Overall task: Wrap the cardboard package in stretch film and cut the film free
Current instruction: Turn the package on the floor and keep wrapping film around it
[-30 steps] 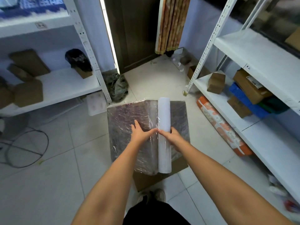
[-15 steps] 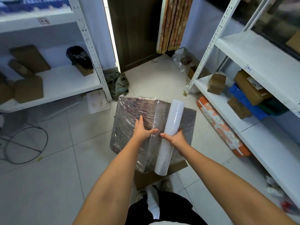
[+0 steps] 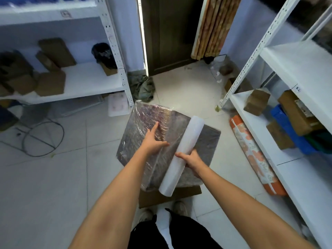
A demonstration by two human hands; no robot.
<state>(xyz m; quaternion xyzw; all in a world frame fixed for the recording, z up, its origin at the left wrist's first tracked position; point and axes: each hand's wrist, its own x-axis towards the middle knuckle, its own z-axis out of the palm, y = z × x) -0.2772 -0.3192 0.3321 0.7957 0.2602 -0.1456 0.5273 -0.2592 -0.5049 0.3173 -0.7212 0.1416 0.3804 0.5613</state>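
A flat square package [image 3: 140,139] covered in shiny stretch film sits at an angle in front of me, resting on a cardboard box [image 3: 161,196]. A white roll of stretch film [image 3: 181,155] lies diagonally across its right half, with film running from the roll onto the package. My left hand [image 3: 152,141] presses flat on the wrapped top, fingers straight and pointing away from me. My right hand [image 3: 190,160] grips the roll near its middle, thumb on top and fingers curled underneath.
White metal shelving [image 3: 75,85] with brown boxes stands at the left, and another white shelf unit [image 3: 294,105] with boxes and a blue bin at the right. An orange patterned bag [image 3: 255,155] lies on the tiled floor by the right shelf. A wire loop [image 3: 43,139] lies left.
The package has turned clockwise under my hands and the roll has swung from straight to diagonal. My left hand has slid farther onto the wrapped top.
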